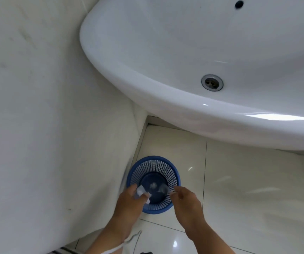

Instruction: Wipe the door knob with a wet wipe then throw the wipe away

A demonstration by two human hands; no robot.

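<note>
Head view looks down on a blue basket of slotted plastic, round and tapering, on glossy floor tiles below a smooth white basin. Over the basket's near rim, the left hand pinches a crumpled white wet wipe. The right hand hovers at the rim with fingers curled; whether it holds anything I cannot tell. Best to let go directly above the opening, since damp cloth may cling to fingers.
</note>
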